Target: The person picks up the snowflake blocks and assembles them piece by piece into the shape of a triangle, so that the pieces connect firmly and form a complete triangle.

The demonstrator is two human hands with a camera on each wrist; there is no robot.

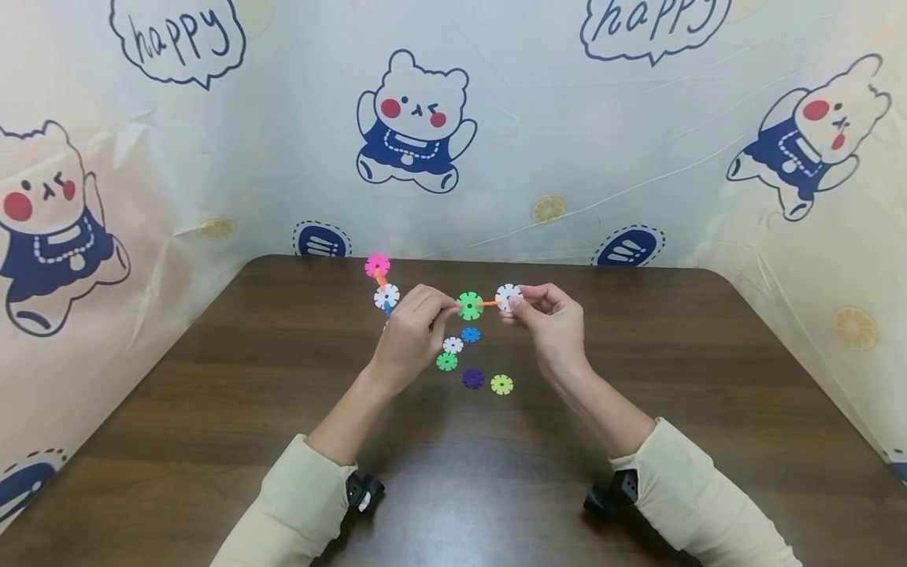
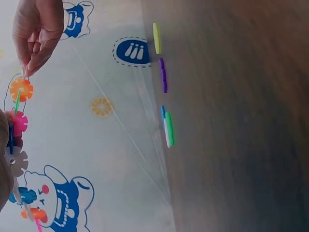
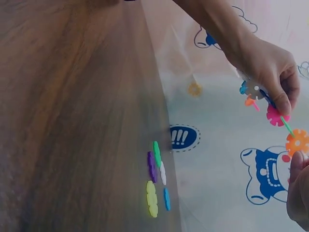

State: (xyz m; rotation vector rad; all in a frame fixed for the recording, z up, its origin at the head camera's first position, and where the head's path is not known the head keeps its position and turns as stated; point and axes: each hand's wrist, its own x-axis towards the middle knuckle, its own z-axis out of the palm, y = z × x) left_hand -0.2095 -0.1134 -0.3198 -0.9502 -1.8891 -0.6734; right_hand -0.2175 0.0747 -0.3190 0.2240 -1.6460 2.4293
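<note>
A chain of notched plastic snowflake discs hangs in the air between both hands. My left hand pinches a pink disc in the chain, beside a green disc. Past the green one, an orange disc joins a white disc. That white disc is pinched between thumb and fingers of my right hand. Beyond the left hand the chain goes on with another white disc, and a pink disc forms its far end. Part of the chain is hidden behind the left hand.
Several loose discs lie flat on the dark wooden table: blue, white, green, purple and yellow-green. A printed cloth hangs behind the table's far edge.
</note>
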